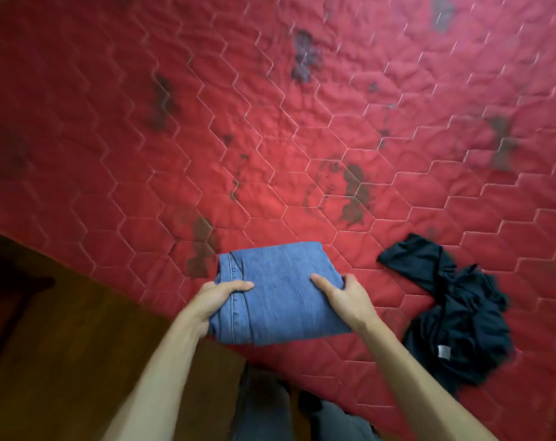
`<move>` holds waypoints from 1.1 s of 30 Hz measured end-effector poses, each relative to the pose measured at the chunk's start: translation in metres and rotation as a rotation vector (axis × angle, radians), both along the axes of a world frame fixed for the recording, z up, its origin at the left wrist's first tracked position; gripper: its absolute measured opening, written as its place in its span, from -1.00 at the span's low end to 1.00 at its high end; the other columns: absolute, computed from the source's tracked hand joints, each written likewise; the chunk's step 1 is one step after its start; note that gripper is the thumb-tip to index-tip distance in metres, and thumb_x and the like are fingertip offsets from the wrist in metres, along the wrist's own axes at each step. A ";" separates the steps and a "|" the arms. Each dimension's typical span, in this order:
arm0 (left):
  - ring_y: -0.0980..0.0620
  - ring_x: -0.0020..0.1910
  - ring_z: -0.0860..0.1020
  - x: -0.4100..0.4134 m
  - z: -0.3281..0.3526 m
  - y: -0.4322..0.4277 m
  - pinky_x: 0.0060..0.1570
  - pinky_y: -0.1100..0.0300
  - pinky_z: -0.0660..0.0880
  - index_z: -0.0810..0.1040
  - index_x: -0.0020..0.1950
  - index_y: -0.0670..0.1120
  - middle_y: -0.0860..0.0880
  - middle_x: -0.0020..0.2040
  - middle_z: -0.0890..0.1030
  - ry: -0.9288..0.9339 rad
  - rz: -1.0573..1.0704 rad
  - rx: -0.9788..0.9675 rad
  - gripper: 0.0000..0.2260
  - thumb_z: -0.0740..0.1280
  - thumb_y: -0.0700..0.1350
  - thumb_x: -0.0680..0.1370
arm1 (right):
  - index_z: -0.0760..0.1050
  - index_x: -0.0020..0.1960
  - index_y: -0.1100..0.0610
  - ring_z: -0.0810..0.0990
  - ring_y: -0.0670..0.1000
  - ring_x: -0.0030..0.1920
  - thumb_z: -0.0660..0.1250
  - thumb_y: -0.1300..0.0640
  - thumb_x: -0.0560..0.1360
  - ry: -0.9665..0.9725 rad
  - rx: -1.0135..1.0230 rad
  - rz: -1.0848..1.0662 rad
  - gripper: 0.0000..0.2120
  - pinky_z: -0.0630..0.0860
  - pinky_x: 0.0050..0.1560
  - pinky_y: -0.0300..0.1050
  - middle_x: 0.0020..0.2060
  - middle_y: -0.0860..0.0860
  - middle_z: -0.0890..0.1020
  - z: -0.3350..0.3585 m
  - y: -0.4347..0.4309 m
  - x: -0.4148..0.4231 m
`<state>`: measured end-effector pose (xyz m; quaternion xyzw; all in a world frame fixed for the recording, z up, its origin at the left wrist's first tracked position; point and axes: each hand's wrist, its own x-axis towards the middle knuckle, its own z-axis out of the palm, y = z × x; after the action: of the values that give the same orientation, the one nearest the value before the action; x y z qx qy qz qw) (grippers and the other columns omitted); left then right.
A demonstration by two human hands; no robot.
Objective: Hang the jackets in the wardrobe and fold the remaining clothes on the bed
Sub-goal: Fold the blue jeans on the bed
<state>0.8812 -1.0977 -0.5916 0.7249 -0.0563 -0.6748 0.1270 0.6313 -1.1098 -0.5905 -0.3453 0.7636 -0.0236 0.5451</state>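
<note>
Red quilted bedspread, stitched in a pale hexagon pattern and blotched with dark faded patches, covers nearly everything from where I stand. Its near edge runs on a slant from the left side down toward the bottom. Beyond that edge, in the lower left, lies a brown wooden floor in deep shadow.

At the near edge of the bed sits the folded blue denim jeans, a thick squarish bundle with a stitched seam running down its left part. Its near left corner juts out past the bedspread's edge, over the floor. The left hand grips the bundle's left side, thumb laid flat on top and fingers tucked beneath. The right hand grips the right side the same way, thumb on top and fingers curled round the edge. The two hands are well apart, with the width of the denim between them (I cannot tell whether the bundle rests on the bed or is held just above it).

To the right of the jeans, close but not touching, a crumpled black garment lies in a heap on the bedspread. One flat end points up-left, and a small pale label shows near its lower edge.
</note>
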 end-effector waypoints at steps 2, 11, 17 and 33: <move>-0.27 -0.04 0.69 -0.005 0.038 0.002 0.01 -0.21 0.61 0.62 0.12 -0.26 -0.28 -0.05 0.71 -0.039 0.070 -0.015 -0.67 0.52 -0.26 0.39 | 0.32 0.46 0.17 0.39 0.08 0.40 0.39 -0.39 0.36 0.114 -0.455 0.401 -0.12 0.34 0.39 0.05 0.41 0.10 0.42 0.042 0.006 -0.002; -0.21 -0.10 0.69 -0.009 0.243 0.028 -0.08 -0.06 0.63 0.61 0.20 -0.27 -0.25 0.00 0.70 -0.045 0.139 -0.220 -0.60 0.49 -0.13 0.42 | 0.43 0.30 0.06 0.65 0.05 0.03 0.48 0.12 -0.05 0.172 -1.040 1.203 -0.12 0.59 0.07 -0.04 0.03 -0.03 0.65 0.205 0.015 0.015; -0.04 0.47 0.35 -0.007 0.395 0.078 0.43 0.03 0.31 0.24 0.57 -0.05 -0.07 0.51 0.37 -0.774 -0.053 -0.810 -0.14 0.26 0.43 0.42 | 0.47 -0.09 0.05 0.64 0.15 -0.16 0.32 0.11 0.19 0.202 -1.185 1.160 -0.72 0.41 -0.28 -0.07 -0.22 -0.02 0.65 0.362 0.003 0.035; 0.17 -0.30 0.53 0.135 0.510 0.179 -0.28 0.10 0.45 0.56 -0.24 -0.01 0.12 -0.35 0.59 -1.201 -0.768 -1.091 -0.62 0.55 0.24 0.25 | 0.40 -0.16 -0.10 0.50 -0.08 -0.24 0.54 -0.30 0.18 0.059 -1.119 1.607 -0.54 0.43 -0.21 -0.09 -0.29 -0.19 0.55 0.521 0.056 0.202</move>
<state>1.0161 -0.9186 -0.0816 0.7257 -0.6647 -0.0575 0.1683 0.8337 -1.0537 -0.0694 -0.9716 0.1928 0.0047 0.1372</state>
